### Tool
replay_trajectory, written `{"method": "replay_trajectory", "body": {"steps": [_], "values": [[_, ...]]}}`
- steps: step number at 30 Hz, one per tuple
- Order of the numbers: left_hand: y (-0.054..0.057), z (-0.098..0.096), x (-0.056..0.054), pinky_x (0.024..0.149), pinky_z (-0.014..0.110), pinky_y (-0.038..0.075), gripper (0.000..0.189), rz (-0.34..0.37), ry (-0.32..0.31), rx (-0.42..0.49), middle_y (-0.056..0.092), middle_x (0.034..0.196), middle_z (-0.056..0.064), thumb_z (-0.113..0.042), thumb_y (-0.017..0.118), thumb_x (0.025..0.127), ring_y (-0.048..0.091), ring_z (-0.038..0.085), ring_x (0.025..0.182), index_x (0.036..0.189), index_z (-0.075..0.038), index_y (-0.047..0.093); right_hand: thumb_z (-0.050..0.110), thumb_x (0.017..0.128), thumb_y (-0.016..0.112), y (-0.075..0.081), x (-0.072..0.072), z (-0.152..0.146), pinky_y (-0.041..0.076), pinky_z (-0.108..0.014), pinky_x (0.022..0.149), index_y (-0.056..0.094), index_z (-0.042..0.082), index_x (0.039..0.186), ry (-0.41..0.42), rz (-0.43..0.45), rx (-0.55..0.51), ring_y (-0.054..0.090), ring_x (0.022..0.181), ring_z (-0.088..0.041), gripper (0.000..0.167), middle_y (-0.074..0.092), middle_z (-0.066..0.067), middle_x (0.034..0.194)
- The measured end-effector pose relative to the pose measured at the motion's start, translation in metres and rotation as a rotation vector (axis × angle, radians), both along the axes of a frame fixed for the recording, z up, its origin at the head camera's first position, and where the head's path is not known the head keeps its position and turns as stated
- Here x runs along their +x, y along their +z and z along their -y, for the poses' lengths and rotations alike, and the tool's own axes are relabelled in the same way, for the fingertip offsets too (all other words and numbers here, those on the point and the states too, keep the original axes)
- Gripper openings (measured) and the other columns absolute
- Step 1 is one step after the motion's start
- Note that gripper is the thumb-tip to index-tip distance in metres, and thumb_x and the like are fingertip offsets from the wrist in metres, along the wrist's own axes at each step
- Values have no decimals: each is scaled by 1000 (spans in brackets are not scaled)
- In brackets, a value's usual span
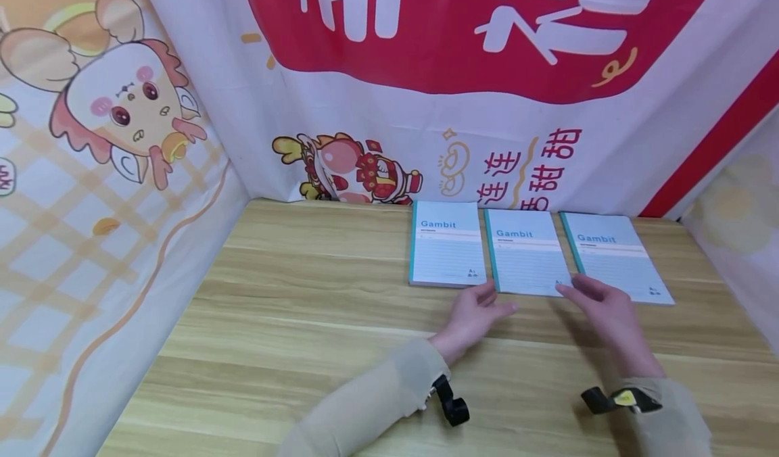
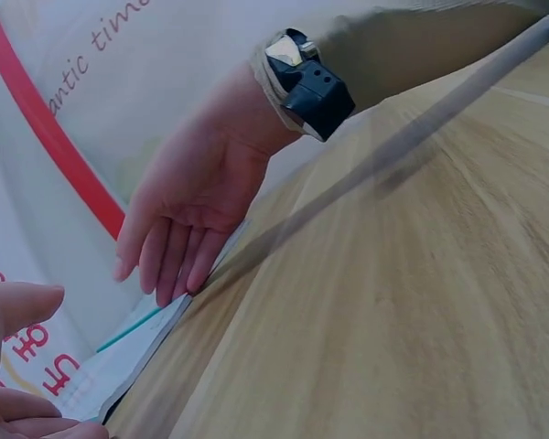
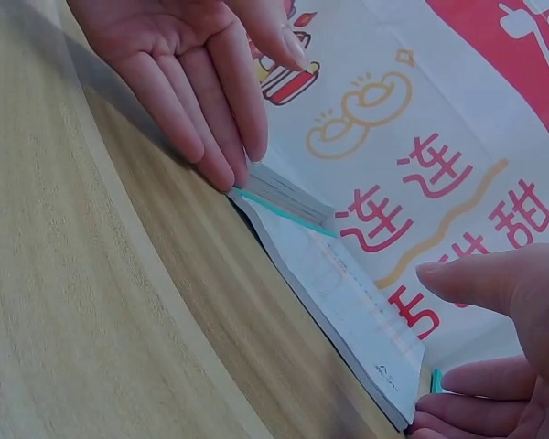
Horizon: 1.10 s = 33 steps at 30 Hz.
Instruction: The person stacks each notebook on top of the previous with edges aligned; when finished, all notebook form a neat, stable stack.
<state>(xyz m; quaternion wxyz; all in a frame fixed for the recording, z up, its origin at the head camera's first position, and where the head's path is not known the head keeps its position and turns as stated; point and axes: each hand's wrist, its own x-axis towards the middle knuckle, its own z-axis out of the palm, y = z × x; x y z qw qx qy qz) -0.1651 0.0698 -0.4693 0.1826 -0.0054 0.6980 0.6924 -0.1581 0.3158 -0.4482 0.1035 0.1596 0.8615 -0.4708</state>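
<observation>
Three light-blue "Gambit" notebooks lie side by side on the wooden table: a left notebook (image 1: 449,251), a middle notebook (image 1: 527,257) and a right notebook (image 1: 615,257). My left hand (image 1: 471,316) is at the middle notebook's near left corner, its extended fingertips right at the edge in the right wrist view. At the opposite near corner is my right hand (image 1: 608,315), thumb over the cover's corner and fingers by the gap to the right notebook. Both hands have relaxed, mostly straight fingers, with thumbs held apart. The left notebook looks thicker, with stacked page edges (image 3: 293,197) showing.
Behind the notebooks hangs a printed cloth (image 1: 377,105), close to their far edges. Another patterned cloth (image 1: 122,241) borders the table (image 1: 274,322) on the left. Each sleeve carries a black wrist camera (image 1: 453,406).
</observation>
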Motion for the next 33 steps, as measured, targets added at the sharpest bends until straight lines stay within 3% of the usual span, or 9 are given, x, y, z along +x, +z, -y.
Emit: {"method": "replay_trajectory", "body": {"steps": [10, 15, 24, 33], "values": [[0, 1, -1, 102, 31, 49, 71, 22, 3, -9, 59, 143, 4, -27, 85, 84, 57, 17, 127, 145, -8, 54, 72, 89, 60, 0, 1, -1, 31, -69, 109, 23, 10, 161, -5, 19, -20, 24, 146, -47, 102, 28, -23, 162], [0, 5, 4, 102, 32, 49, 68, 17, -16, -5, 62, 137, 5, -28, 85, 84, 60, 17, 123, 143, -7, 56, 71, 89, 62, -1, 5, -3, 31, -68, 110, 19, 11, 162, -32, 47, -48, 22, 147, -46, 103, 26, -22, 163], [1, 19, 18, 100, 33, 51, 55, -15, -83, 49, 67, 131, 7, -20, 81, 88, 63, 17, 119, 137, -4, 61, 69, 89, 63, -3, 21, -4, 34, -67, 108, 22, 7, 160, -16, 47, -7, 29, 144, -47, 103, 34, -25, 158], [-1, 34, 28, 98, 32, 52, 51, 27, -120, 96, 68, 127, 10, -13, 79, 90, 65, 16, 116, 136, 1, 60, 70, 89, 62, -4, 35, -10, 32, -66, 110, 24, 5, 160, -33, 100, -44, 34, 141, -43, 103, 38, -25, 155]]}}
